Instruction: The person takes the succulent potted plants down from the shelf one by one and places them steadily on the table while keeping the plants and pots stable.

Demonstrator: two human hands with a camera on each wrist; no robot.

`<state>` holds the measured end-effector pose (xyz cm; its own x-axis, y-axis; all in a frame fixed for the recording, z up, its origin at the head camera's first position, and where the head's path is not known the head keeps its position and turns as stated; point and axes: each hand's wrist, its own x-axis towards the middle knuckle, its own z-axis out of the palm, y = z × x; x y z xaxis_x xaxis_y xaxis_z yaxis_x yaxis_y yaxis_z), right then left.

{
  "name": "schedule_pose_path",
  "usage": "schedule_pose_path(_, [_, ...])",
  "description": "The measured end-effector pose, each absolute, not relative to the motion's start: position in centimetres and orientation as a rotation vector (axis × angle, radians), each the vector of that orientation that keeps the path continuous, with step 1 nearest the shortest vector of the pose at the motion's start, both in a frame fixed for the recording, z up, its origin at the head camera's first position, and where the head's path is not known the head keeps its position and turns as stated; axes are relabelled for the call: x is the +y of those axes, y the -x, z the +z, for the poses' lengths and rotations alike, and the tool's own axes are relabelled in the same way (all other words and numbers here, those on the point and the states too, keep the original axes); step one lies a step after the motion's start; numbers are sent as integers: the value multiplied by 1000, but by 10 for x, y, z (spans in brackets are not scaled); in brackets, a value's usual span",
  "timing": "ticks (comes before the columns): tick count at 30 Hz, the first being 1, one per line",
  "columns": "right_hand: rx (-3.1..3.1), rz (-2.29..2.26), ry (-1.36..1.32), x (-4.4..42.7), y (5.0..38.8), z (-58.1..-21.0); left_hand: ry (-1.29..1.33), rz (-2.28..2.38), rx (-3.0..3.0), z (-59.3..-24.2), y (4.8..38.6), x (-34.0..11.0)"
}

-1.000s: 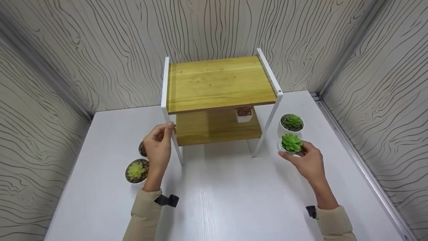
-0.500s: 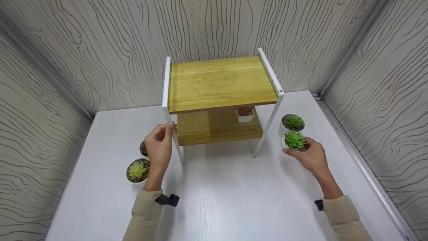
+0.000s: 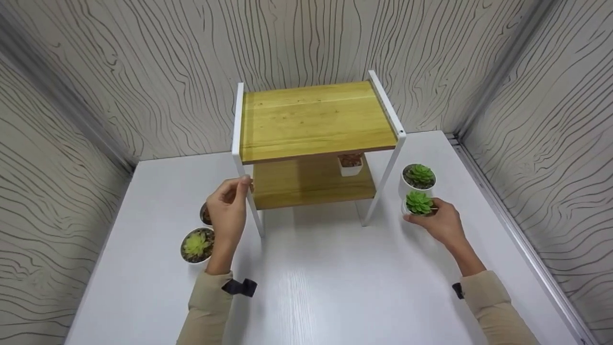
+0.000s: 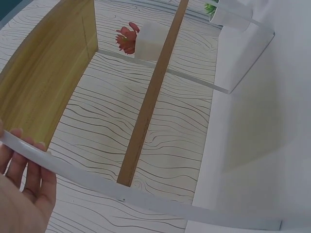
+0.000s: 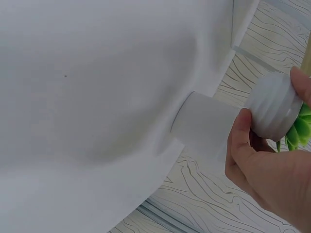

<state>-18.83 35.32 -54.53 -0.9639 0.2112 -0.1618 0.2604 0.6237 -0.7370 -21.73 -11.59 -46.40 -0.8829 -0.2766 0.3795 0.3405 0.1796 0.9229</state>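
Observation:
A two-tier rack with a white metal frame (image 3: pixel 237 120) and wooden boards (image 3: pixel 316 120) stands at the back of the table. My left hand (image 3: pixel 227 206) grips its front left post; in the left wrist view the fingers (image 4: pixel 33 179) curl behind the white bar. Between thumb and fingers, my right hand (image 3: pixel 443 223) holds a small potted succulent (image 3: pixel 418 202) by its ribbed white pot (image 5: pixel 274 107). It is raised off the table, just in front of another potted succulent (image 3: pixel 419 177) standing right of the rack.
On the lower board, at its right, sits a square white pot (image 3: pixel 351 167), whose red plant (image 4: pixel 127 39) shows in the left wrist view. Left of the rack stand a pale green succulent (image 3: pixel 196 244) and another pot (image 3: pixel 206 214), partly behind my left forearm. Patterned walls surround the table.
My right hand has moved a little to the right and away from me with the potted succulent, then slightly back. My left hand has stayed on the post.

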Motion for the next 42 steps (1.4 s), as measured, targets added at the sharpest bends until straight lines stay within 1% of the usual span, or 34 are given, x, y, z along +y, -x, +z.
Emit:
schedule_pose_path(17, [2735,-1207,-435,362,201,-558,88,-1774,-1961,-463,217,-116])
schedule_pose_path(31, [2736,-1177,-467,363,205,-574,88,-1774,-1954,-465,218,-116])
schedule_pose_path(42, [2731,-1172,-462,366,204,-578,85,-1768,-1954,-464,217,-116])
